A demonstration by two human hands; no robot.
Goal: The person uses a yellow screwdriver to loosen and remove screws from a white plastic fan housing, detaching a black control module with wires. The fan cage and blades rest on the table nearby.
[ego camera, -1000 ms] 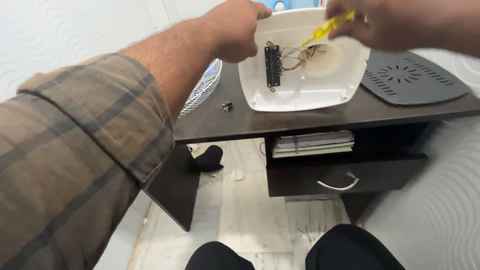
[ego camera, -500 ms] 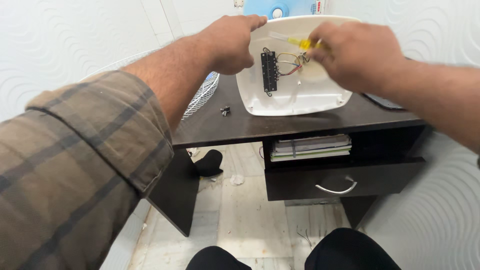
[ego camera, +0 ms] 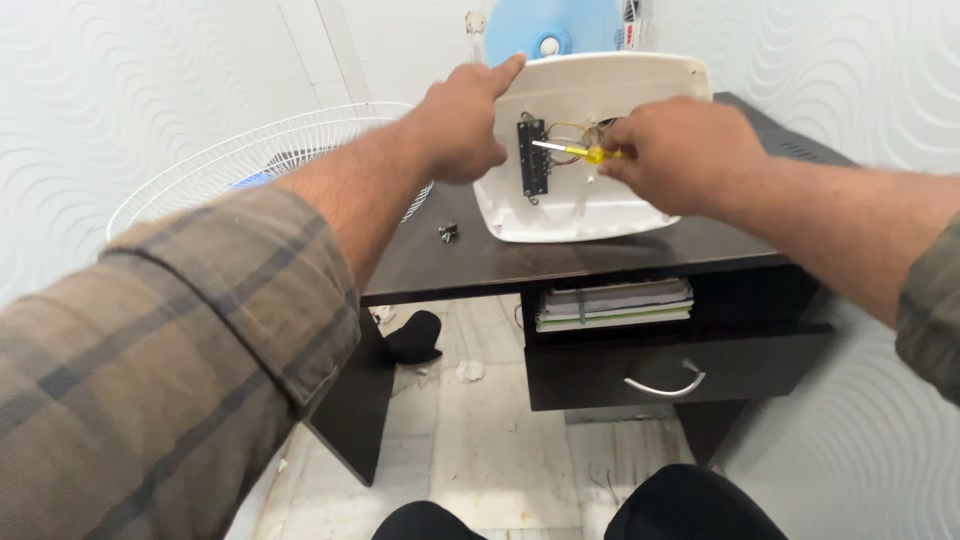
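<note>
At the far left, a white wire fan guard (ego camera: 250,160) was seen leaning beside the dark desk (ego camera: 560,255), partly hidden behind the forearm in a checked sleeve. A small dark metal part (ego camera: 447,233) was lying on the desk top, just beside the left edge of the white plastic housing (ego camera: 600,90). The left hand (ego camera: 462,125) was placed against the upper left edge of this housing, with the fingers curled around it and the index finger stretched up along the rim, so the housing was held tilted up on the desk. Inside the housing, a black terminal strip (ego camera: 532,157) was fixed upright, and thin wires (ego camera: 572,130) were gathered just right of it. The right hand (ego camera: 680,150) was closed around a yellow-handled screwdriver (ego camera: 580,152), whose metal tip was pointed toward the terminal strip, very near to it; whether they touched could not be told. Behind the housing, a blue fan blade (ego camera: 550,30) was visible. Under the desk top, a stack of books (ego camera: 612,303) was kept on a shelf above a drawer with a curved metal handle (ego camera: 665,385).
</note>
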